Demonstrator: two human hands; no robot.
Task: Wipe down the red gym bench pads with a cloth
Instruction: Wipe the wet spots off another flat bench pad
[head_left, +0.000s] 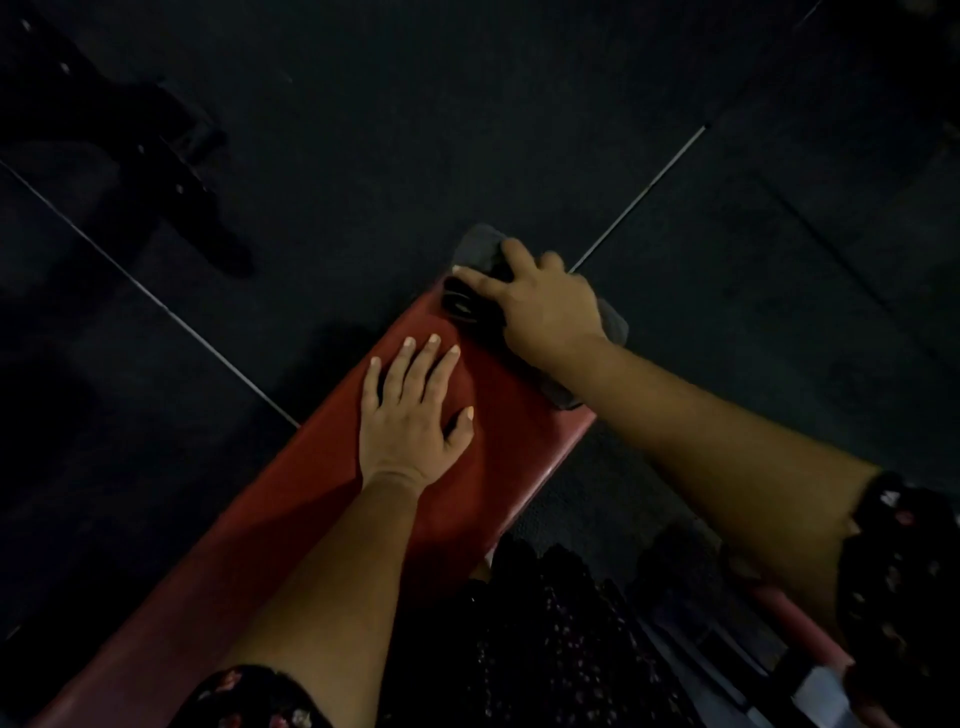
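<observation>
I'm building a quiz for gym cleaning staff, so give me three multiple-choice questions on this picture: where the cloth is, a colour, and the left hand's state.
1. Where is the cloth? A) on the floor B) at the far end of the bench pad, under the right hand C) over the left arm
2. What colour is the bench pad? A) blue B) red C) white
3. How is the left hand? A) flat on the pad, fingers spread B) gripping the cloth C) lifted off the pad
Answers: 1 B, it is bunched under the right hand at the far end; 2 B, the pad shows red; 3 A, palm down with straight fingers.
</observation>
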